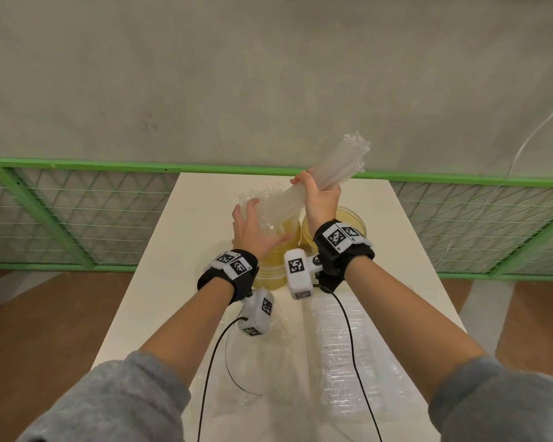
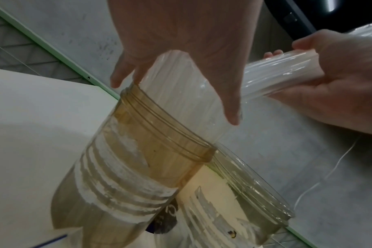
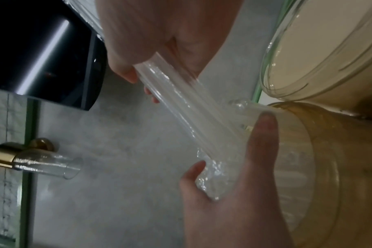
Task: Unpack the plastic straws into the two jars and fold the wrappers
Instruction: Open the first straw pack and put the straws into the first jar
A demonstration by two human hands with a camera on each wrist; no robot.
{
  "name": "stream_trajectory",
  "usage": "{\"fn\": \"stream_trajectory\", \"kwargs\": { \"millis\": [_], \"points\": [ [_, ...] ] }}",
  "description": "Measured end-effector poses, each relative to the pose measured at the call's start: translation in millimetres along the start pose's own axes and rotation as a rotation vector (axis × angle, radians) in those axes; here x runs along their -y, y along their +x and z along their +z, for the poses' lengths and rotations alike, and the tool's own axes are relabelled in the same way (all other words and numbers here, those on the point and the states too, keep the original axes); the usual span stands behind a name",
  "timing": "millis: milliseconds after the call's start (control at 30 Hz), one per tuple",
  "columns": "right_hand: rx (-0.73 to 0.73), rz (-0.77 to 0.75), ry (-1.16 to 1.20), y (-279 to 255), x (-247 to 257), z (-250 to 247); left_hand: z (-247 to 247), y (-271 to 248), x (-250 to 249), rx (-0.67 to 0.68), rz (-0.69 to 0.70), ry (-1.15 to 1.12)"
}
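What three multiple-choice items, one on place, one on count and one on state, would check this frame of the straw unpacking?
1. Where does the lower end of the straw bundle point?
A. into the amber jar
B. onto the floor
C. over the fence

2. How many jars stand on the table?
A. one
B. two
C. four

3. How is the right hand?
A. flat on the table
B. hanging idle
C. curled around the bundle

Answers: 1 A, the left wrist view shows straws entering its mouth beside the left hand; 2 B, the amber jar and a clearer jar stand side by side; 3 C, its fingers wrap the bundle.
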State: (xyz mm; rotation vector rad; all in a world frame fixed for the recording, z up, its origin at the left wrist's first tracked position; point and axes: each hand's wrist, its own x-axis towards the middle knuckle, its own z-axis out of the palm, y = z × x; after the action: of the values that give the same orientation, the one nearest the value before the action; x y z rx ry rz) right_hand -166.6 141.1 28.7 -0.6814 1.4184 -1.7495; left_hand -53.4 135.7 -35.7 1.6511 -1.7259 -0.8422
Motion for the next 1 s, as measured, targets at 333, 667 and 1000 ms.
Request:
{"fn": "stream_trajectory", "kwargs": {
  "millis": [333,667,1000],
  "points": [
    [-0.091,-0.106,-0.034,-1,7,-24,1,9,1,-0.049,0.022,0.053],
    [0.031,-0.160,-0.082,-4,9,4,-3,6,4,-0.007,0.027,0.052],
    [0.022,-0.210,0.031,-11,24,-20,-5,7,2,0.037,0.026,0.101]
  ]
}}
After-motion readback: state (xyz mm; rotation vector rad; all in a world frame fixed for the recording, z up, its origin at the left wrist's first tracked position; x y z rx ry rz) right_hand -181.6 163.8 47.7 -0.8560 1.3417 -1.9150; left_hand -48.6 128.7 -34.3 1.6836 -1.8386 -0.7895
